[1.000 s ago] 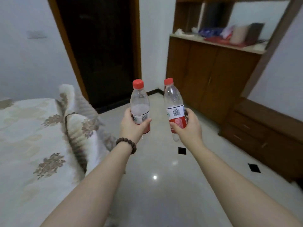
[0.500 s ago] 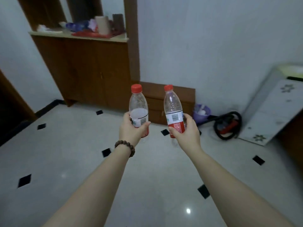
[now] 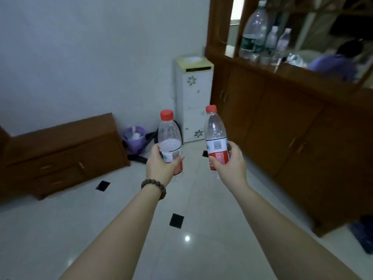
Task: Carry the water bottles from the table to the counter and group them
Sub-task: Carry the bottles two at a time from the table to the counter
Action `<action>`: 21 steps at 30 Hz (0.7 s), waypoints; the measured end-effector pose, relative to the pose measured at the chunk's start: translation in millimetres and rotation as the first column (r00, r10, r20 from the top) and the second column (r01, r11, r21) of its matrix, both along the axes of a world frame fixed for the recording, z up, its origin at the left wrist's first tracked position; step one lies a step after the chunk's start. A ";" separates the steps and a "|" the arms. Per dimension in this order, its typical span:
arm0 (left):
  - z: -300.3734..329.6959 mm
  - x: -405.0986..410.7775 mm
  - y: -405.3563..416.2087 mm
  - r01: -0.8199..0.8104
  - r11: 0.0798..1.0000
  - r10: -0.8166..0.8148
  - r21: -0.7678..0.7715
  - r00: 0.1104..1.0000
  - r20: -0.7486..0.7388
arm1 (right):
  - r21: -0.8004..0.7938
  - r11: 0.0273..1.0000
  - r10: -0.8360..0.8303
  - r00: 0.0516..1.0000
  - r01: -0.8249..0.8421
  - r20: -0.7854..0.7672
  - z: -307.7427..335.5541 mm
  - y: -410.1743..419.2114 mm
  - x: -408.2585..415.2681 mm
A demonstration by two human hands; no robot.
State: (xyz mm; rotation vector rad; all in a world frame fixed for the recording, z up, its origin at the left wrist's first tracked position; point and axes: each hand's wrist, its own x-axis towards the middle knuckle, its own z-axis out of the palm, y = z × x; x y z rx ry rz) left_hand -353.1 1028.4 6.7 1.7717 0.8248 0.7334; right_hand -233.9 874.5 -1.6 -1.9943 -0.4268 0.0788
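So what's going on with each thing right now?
Left hand: closed around a bottle.
Left bottle: capped, upright, part full.
Right hand: closed around a bottle.
Right bottle: capped, tilted slightly, looks nearly empty.
Counter bottles: standing together.
Cabinet doors: shut.

A lived-in room of a home is shown. A glossy white tiled floor (image 3: 60, 229) with small black insets is seen, edged by brown wooden cabinets (image 3: 282, 126) under a worktop (image 3: 290, 70) where bottles (image 3: 254, 31) are kept. A low wooden drawer unit (image 3: 60, 158), a white flower-patterned stand (image 3: 194, 93) and a purple bin (image 3: 134, 138) are set against the plain wall.
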 end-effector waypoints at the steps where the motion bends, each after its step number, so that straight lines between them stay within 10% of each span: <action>1: -2.0 18.2 -11.0 0.046 0.999 -0.047 -0.004 0.999 -0.002 | -0.001 0.999 -0.047 0.999 0.047 -0.012 -1.4 -15.3 9.9; 21: -23.4 349.1 -70.7 0.492 0.870 -0.492 -0.014 0.870 -0.019 | -0.060 0.853 -0.520 0.854 0.518 -0.009 -18.1 -93.0 239.1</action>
